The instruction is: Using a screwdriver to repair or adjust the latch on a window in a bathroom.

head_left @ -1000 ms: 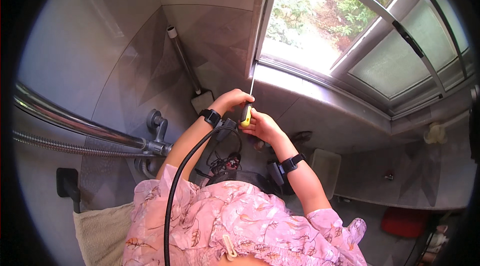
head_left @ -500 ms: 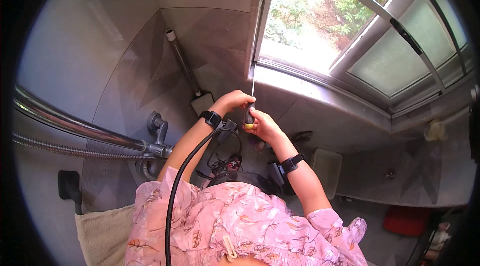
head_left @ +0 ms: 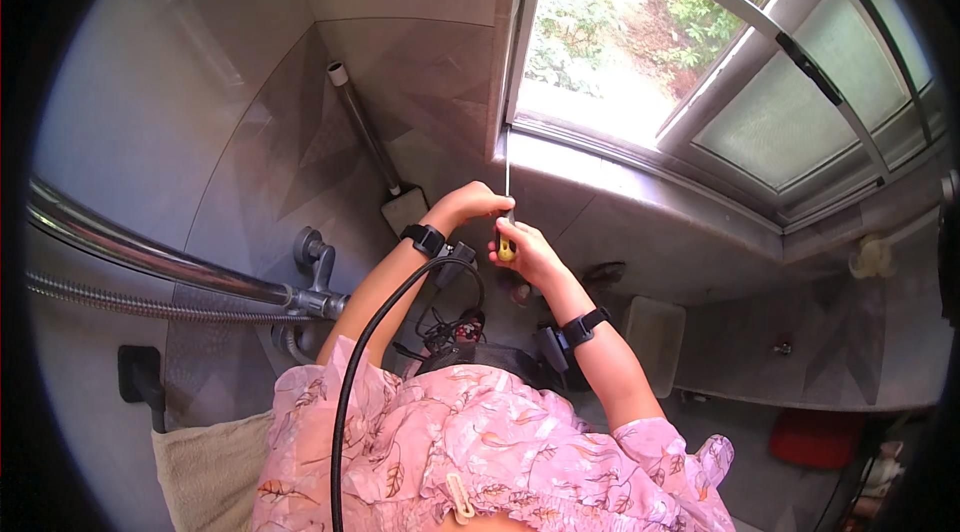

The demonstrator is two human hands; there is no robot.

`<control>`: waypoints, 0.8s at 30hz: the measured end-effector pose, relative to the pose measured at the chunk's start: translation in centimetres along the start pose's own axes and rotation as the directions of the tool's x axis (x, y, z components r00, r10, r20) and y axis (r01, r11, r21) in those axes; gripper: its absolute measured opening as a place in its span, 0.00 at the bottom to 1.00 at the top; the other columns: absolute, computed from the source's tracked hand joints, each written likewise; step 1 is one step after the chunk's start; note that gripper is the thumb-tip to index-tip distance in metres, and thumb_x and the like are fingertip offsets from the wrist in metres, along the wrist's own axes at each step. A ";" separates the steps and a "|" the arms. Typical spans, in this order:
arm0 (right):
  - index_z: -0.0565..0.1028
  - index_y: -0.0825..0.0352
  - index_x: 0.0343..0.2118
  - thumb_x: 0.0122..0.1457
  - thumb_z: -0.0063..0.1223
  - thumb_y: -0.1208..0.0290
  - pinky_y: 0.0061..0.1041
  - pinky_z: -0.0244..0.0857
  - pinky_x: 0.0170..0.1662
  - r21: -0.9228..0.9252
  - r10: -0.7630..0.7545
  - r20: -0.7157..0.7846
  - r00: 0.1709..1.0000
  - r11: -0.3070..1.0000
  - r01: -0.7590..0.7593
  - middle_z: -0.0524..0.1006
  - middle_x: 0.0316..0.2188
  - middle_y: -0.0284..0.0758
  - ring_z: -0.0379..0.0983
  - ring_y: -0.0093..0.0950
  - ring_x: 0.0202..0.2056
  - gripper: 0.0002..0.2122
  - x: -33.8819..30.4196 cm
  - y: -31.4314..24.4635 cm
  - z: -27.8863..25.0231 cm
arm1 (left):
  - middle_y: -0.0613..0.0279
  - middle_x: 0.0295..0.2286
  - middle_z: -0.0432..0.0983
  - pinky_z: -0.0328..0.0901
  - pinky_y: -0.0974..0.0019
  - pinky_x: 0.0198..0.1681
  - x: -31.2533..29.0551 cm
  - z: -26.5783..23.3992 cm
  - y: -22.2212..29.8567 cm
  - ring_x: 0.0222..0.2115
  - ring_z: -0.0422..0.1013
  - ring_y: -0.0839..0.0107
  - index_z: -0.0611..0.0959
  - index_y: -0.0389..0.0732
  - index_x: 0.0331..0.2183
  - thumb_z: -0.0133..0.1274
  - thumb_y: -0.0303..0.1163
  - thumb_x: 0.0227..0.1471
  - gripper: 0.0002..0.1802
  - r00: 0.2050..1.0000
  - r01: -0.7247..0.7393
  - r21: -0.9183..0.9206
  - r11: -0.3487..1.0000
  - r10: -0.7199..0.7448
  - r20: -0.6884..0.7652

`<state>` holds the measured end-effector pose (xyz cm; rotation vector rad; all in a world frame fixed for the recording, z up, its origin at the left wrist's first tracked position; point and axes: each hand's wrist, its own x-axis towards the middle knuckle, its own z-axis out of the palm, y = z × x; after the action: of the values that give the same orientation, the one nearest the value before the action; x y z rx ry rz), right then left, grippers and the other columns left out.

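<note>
A screwdriver (head_left: 507,246) with a black and yellow handle points away from me, its thin metal shaft reaching the lower left corner of the window frame (head_left: 512,124). My right hand (head_left: 531,256) is closed around the handle. Close to where handle and shaft meet, my left hand (head_left: 476,202) pinches with its thumb and fingers; part of its grip is hidden. Whatever the tip touches at the frame is too small to make out.
The window sill (head_left: 640,178) runs to the right under the sliding window. A chrome shower pipe (head_left: 160,250) and its mixer tap (head_left: 320,282) stand close by my left arm. Behind them leans a long-handled mop (head_left: 370,132). A black cable (head_left: 352,382) hangs across my front.
The screwdriver handle has turned, so more of its yellow side faces me. My right hand has twisted slightly with it. My left hand stays near the shaft's base.
</note>
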<state>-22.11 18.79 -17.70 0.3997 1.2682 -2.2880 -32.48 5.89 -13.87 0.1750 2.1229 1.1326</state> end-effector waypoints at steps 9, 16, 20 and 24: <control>0.68 0.62 0.37 0.57 0.47 0.59 0.23 0.66 0.31 0.165 0.068 0.103 0.992 0.983 -0.084 0.74 0.29 0.33 0.72 0.25 0.27 0.12 -0.9 -0.9 0.9 | 0.67 0.14 0.68 0.55 0.72 0.18 0.2 -0.2 -0.8 0.15 0.61 0.77 0.80 0.35 0.19 0.55 0.46 0.40 0.20 0.993 -0.111 -0.011 0.994 0.112 0.028; 0.68 0.59 0.35 0.56 0.49 0.59 0.18 0.62 0.27 -0.092 -0.013 -0.086 0.996 0.996 0.005 0.72 0.23 0.25 0.69 0.17 0.23 0.10 0.0 -0.3 -0.5 | 0.66 0.16 0.69 0.55 0.71 0.19 -0.3 -0.3 0.3 0.16 0.62 0.77 0.80 0.36 0.19 0.52 0.49 0.41 0.22 0.998 -0.059 0.132 0.990 0.054 0.043; 0.69 0.62 0.34 0.55 0.50 0.57 0.17 0.63 0.26 -0.061 -0.036 -0.051 0.998 0.998 0.033 0.71 0.23 0.27 0.67 0.16 0.21 0.13 -0.1 -0.2 0.3 | 0.65 0.16 0.69 0.56 0.70 0.20 1.5 -0.3 -1.8 0.16 0.61 0.75 0.80 0.38 0.18 0.50 0.52 0.42 0.24 0.992 -0.121 0.067 0.990 0.119 0.029; 0.70 0.62 0.33 0.55 0.50 0.58 0.15 0.62 0.25 -0.014 -0.015 -0.007 1.000 1.000 0.015 0.71 0.23 0.26 0.66 0.15 0.21 0.12 -0.2 -0.5 -0.7 | 0.67 0.14 0.70 0.57 0.70 0.21 0.8 0.7 -0.5 0.16 0.63 0.73 0.79 0.37 0.17 0.50 0.50 0.43 0.24 0.997 0.062 -0.018 0.998 -0.063 -0.054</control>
<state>-22.16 19.67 -17.63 0.3950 1.2940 -2.2906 -32.57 6.40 -14.95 0.0707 2.1509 1.1292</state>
